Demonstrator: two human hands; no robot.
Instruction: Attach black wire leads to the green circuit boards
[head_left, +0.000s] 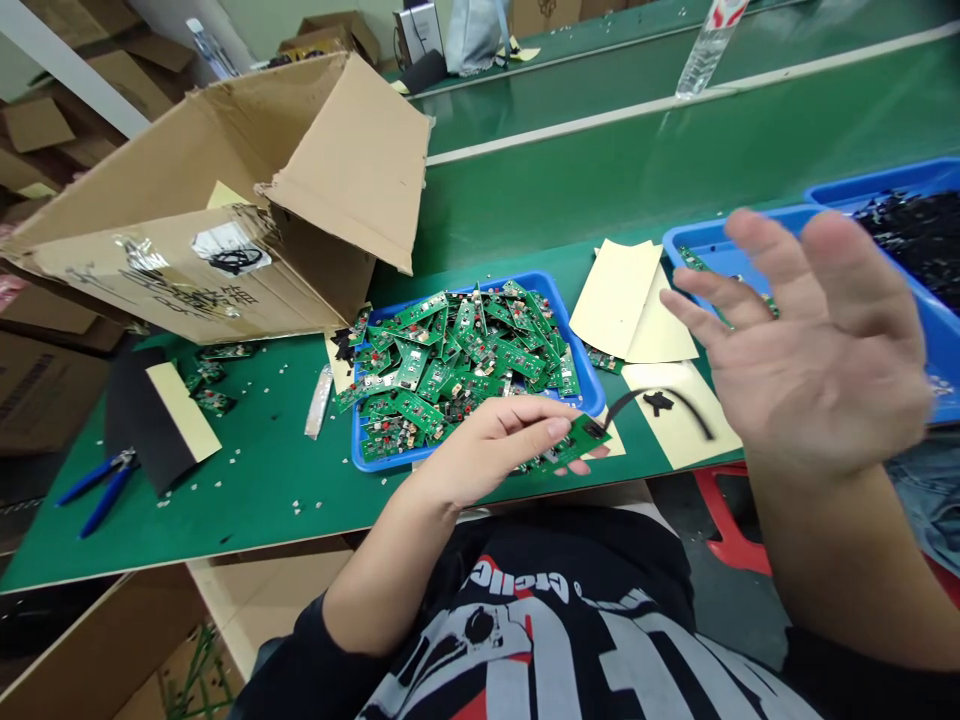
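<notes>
My left hand (pixel 506 445) is closed on a green circuit board (pixel 574 440), thumb on top and fingers underneath, in front of the blue tray's near right corner. From the board's right end a thin black strip (pixel 667 392) arcs out over a yellow paper sheet (pixel 675 440). Raised at the right, my right hand (pixel 817 340) has its fingers spread and holds nothing; it is slightly blurred and covers part of another blue tray (pixel 694 235). Many green circuit boards (pixel 465 350) lie heaped in the blue tray (pixel 480 283) beside my left hand.
An open cardboard box (pixel 172 270) stands at the left behind blue-handled pliers (pixel 105 485) and a black sheet (pixel 139 420). Yellow papers (pixel 622 295) lie right of the heaped tray. Black strips (pixel 915 235) fill a tray far right. A plastic bottle (pixel 709 55) stands at the back.
</notes>
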